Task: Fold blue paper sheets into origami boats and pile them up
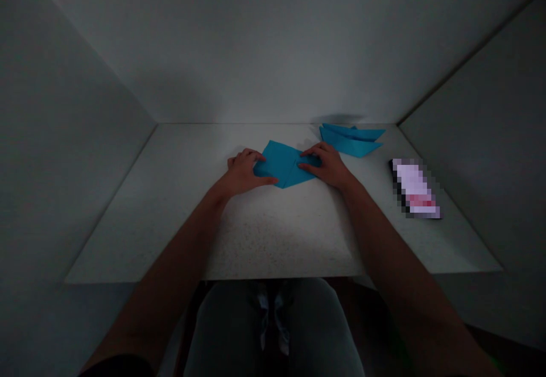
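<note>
A folded sheet of blue paper (279,164) lies on the white table, with a crease line crossing it right of its middle. Around its left end is my left hand (242,173), thumb at the near edge and fingers at the far edge. My right hand (327,165) grips the right end, its thumb and index finger resting on the paper's upper face. Just beyond my right hand sits a folded blue paper boat (354,140), close to the back wall.
A phone (414,188) with a lit, blurred screen lies at the right of the table (264,240). Pale walls close in the table at the back, left and right. My legs are below its front edge.
</note>
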The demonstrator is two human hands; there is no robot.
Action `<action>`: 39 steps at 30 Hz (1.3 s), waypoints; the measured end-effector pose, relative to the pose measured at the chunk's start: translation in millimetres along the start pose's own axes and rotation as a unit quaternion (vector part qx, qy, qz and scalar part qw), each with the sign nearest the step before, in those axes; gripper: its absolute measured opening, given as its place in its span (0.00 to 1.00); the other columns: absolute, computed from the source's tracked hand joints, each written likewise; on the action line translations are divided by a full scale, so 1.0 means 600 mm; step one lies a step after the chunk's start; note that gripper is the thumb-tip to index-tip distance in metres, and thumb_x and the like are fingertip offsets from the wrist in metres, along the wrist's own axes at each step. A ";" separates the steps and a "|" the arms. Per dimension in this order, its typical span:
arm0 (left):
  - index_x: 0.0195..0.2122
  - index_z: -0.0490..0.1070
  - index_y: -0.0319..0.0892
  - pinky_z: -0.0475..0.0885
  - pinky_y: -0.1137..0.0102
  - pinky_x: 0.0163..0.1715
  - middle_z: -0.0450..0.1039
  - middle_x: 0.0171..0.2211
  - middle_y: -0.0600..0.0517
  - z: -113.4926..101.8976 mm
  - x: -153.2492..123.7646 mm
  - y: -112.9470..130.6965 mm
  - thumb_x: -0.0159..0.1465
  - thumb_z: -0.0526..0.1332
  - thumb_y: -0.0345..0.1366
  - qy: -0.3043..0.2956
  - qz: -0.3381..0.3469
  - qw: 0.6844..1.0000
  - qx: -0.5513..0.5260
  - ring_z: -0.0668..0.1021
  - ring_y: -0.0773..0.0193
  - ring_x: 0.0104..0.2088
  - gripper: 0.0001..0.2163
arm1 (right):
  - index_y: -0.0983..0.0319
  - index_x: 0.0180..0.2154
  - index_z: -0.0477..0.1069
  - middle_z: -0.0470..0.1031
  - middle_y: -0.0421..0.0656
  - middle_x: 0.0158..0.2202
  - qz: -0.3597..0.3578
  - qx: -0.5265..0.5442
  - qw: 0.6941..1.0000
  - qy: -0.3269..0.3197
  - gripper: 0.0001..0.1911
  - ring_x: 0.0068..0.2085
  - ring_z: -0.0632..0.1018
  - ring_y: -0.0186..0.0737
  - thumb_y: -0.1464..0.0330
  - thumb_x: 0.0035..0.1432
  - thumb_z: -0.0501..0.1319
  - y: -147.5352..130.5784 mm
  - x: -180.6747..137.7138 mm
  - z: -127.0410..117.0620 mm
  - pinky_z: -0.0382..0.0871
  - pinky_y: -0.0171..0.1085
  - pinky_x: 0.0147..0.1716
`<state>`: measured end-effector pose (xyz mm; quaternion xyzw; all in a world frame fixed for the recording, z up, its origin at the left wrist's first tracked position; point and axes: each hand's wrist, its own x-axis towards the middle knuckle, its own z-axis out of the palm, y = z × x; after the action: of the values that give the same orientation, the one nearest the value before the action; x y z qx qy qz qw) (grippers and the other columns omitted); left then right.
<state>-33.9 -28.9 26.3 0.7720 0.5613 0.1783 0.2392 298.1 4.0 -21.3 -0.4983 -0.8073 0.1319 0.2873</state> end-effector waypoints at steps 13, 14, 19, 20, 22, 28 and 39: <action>0.57 0.80 0.42 0.81 0.44 0.67 0.72 0.67 0.37 -0.018 -0.001 0.005 0.63 0.77 0.51 0.124 -0.071 0.946 -0.290 0.78 0.40 0.69 0.27 | 0.53 0.55 0.87 0.81 0.54 0.54 0.002 0.008 1.000 0.001 0.27 0.53 0.81 0.61 0.42 0.67 0.71 0.000 0.000 -0.002 0.76 0.62 0.60; 0.56 0.81 0.42 0.81 0.42 0.66 0.74 0.66 0.36 -0.026 -0.001 0.004 0.65 0.75 0.52 0.129 -0.087 0.936 -0.317 0.78 0.38 0.69 0.25 | 0.53 0.55 0.87 0.81 0.54 0.54 0.002 0.009 1.000 0.000 0.27 0.53 0.81 0.60 0.42 0.67 0.71 0.000 0.000 -0.002 0.76 0.62 0.60; 0.58 0.80 0.47 0.87 0.41 0.58 0.73 0.73 0.38 -0.050 -0.004 -0.002 0.68 0.72 0.56 0.059 -0.113 0.883 -0.451 0.74 0.35 0.74 0.25 | 0.54 0.55 0.86 0.81 0.54 0.54 0.001 0.017 1.000 -0.004 0.27 0.52 0.81 0.59 0.43 0.67 0.71 0.000 -0.001 -0.004 0.78 0.60 0.58; 0.60 0.79 0.48 0.88 0.40 0.56 0.73 0.73 0.38 -0.049 -0.003 -0.004 0.68 0.72 0.57 0.051 -0.118 0.878 -0.461 0.74 0.34 0.73 0.26 | 0.54 0.55 0.86 0.81 0.54 0.54 0.002 0.019 1.000 -0.005 0.27 0.52 0.81 0.59 0.43 0.67 0.71 0.001 -0.001 -0.004 0.78 0.60 0.58; 0.64 0.77 0.52 0.88 0.38 0.55 0.73 0.72 0.38 -0.045 0.002 -0.009 0.67 0.72 0.60 0.041 -0.137 0.869 -0.473 0.76 0.32 0.71 0.29 | 0.54 0.55 0.86 0.81 0.54 0.54 0.004 0.023 1.000 -0.008 0.27 0.52 0.81 0.58 0.42 0.67 0.71 0.002 0.000 -0.004 0.78 0.59 0.57; 0.63 0.77 0.54 0.85 0.34 0.58 0.74 0.70 0.38 -0.061 0.005 -0.022 0.64 0.69 0.72 0.051 -0.145 0.882 -0.445 0.75 0.29 0.71 0.36 | 0.54 0.54 0.87 0.80 0.53 0.55 0.006 0.029 1.000 -0.005 0.27 0.52 0.82 0.57 0.42 0.67 0.71 0.001 0.000 -0.003 0.79 0.57 0.56; 0.56 0.84 0.46 0.85 0.33 0.53 0.82 0.60 0.32 -0.098 -0.008 -0.004 0.67 0.59 0.74 0.002 -0.141 0.887 -0.440 0.78 0.28 0.65 0.37 | 0.55 0.54 0.87 0.81 0.53 0.54 0.010 0.031 0.999 -0.003 0.25 0.50 0.82 0.56 0.45 0.66 0.73 -0.004 0.000 -0.004 0.80 0.56 0.55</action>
<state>-69.2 -22.9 72.9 0.5003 0.5286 0.3726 0.5758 297.8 2.4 -18.0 -0.4967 -0.7987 0.1609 0.2991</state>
